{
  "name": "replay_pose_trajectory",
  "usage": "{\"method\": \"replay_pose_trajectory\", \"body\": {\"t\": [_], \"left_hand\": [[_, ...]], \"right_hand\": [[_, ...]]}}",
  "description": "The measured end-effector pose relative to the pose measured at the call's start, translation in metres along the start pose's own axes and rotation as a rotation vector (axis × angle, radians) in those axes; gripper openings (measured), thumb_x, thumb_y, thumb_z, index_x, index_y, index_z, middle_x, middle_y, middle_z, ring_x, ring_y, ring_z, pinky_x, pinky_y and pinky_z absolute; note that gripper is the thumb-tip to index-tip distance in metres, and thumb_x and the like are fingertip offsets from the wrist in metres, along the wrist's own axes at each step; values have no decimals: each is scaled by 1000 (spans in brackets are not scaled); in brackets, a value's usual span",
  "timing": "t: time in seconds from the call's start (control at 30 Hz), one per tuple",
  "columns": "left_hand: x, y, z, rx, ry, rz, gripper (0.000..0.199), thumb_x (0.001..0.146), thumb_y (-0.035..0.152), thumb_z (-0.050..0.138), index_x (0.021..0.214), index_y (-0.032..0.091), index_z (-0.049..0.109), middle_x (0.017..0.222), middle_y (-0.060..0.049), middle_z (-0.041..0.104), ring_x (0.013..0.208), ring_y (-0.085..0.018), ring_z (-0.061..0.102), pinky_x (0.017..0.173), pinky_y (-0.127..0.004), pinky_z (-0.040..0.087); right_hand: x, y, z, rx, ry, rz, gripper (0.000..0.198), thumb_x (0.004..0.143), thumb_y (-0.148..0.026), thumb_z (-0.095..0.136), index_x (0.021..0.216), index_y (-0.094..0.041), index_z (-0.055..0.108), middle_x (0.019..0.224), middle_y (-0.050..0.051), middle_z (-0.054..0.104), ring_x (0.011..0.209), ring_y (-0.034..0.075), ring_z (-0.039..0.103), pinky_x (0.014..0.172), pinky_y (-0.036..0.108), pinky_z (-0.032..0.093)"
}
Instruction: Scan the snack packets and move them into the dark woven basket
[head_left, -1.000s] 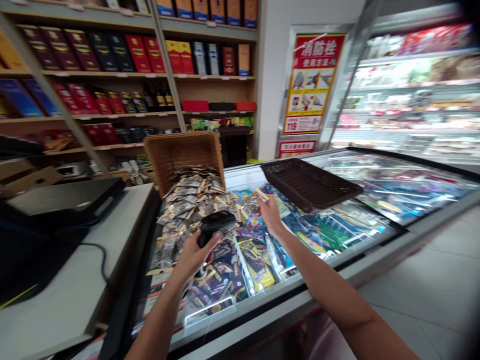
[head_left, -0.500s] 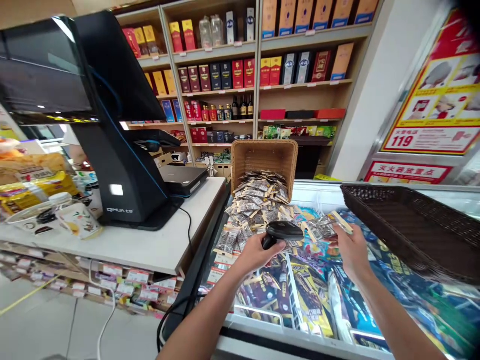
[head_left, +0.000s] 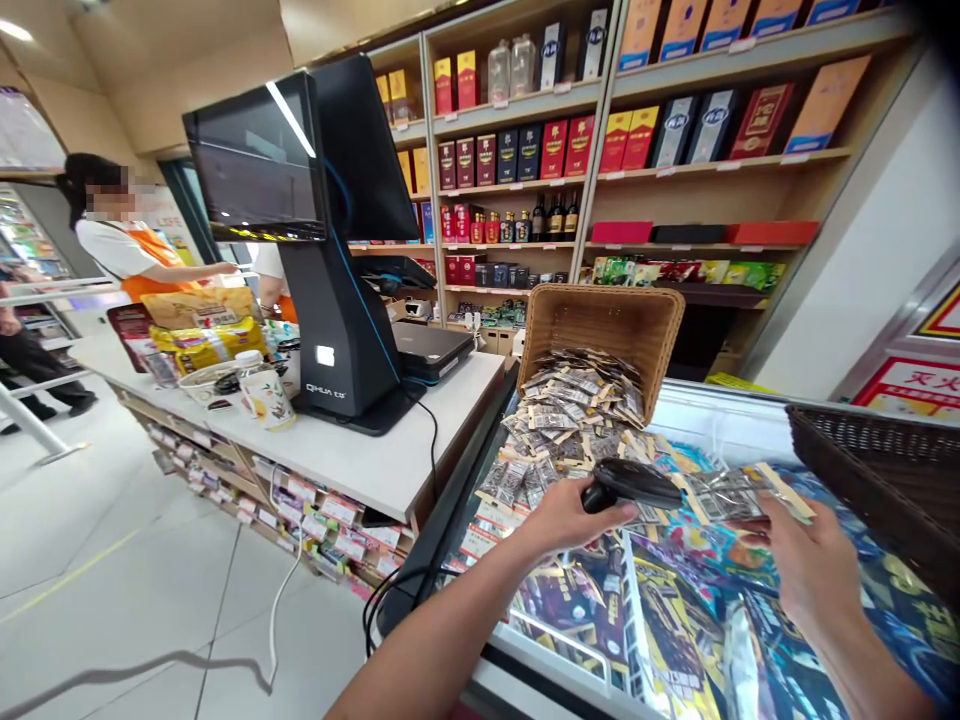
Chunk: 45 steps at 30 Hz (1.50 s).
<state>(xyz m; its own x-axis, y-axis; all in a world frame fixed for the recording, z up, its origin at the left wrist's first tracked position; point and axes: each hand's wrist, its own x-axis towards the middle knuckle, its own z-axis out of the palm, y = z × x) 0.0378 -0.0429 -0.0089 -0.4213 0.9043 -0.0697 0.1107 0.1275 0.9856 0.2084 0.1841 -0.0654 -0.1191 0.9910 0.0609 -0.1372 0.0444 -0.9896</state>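
My left hand [head_left: 574,522] is wrapped round the handle of a black barcode scanner [head_left: 637,484], its head pointing right. In my right hand [head_left: 814,560] is a small clear snack packet [head_left: 731,494] with tan ends, pinched at its right end; its left end is close to the scanner's head. Many similar packets [head_left: 551,420] spill in a heap from a tan wicker basket [head_left: 667,330] tipped on its side. The heap lies on the glass top of a freezer, above bagged frozen goods [head_left: 675,630] seen through the glass.
A dark brown woven tray [head_left: 885,490] lies at the right of the freezer. To the left stands a checkout screen [head_left: 352,330] on a white counter [head_left: 360,470], with a patterned cup [head_left: 266,395] and snack bags. A person in an orange apron [head_left: 154,250] is at the far left. Shelves of boxes stand behind.
The view has turned left, bringing a person in an orange apron into sight and shifting things rightward. Both hands still hold the scanner and the packet, which now looks nearer the scanner's head.
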Motion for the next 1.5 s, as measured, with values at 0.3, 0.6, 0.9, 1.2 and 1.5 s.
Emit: {"method": "replay_pose_trajectory", "body": {"t": [0.3, 0.6, 0.9, 1.2, 1.5], "left_hand": [[5, 12, 1, -147, 37, -38, 65, 63, 78, 86, 79, 22, 57, 62, 5, 59, 44, -8, 46, 45, -24, 32], [4, 25, -4, -146, -7, -41, 57, 69, 69, 86, 79, 19, 62, 65, 3, 61, 47, -8, 47, 49, -24, 34], [8, 20, -13, 103, 32, 59, 48, 73, 61, 87, 77, 22, 59, 49, 5, 55, 47, -12, 49, 50, -24, 37], [13, 14, -15, 110, -26, 36, 54, 73, 70, 83, 78, 22, 59, 47, 3, 57, 46, -13, 49, 50, -25, 37], [10, 16, -12, 117, -4, 16, 54, 72, 69, 84, 80, 22, 60, 48, 4, 58, 48, -14, 51, 52, -25, 39]], "right_hand": [[-10, -16, 16, -12, -32, -23, 70, 58, -73, 81, 99, -26, 50, 73, 0, 66, 64, 26, 73, 50, 34, 54], [-17, -28, 23, 37, -117, -35, 62, 71, -76, 72, 102, -29, 47, 71, 0, 65, 70, 30, 74, 58, 41, 58], [-7, -27, 17, -42, -65, -130, 50, 83, -69, 70, 104, -28, 51, 64, -4, 60, 57, 27, 69, 52, 37, 49], [-5, -27, 16, -111, -76, -177, 44, 88, -65, 66, 107, -28, 52, 61, -4, 60, 55, 28, 68, 55, 38, 48], [-7, -29, 16, -30, -87, -153, 46, 86, -65, 70, 108, -26, 55, 61, -6, 62, 51, 24, 67, 49, 33, 48]]}}
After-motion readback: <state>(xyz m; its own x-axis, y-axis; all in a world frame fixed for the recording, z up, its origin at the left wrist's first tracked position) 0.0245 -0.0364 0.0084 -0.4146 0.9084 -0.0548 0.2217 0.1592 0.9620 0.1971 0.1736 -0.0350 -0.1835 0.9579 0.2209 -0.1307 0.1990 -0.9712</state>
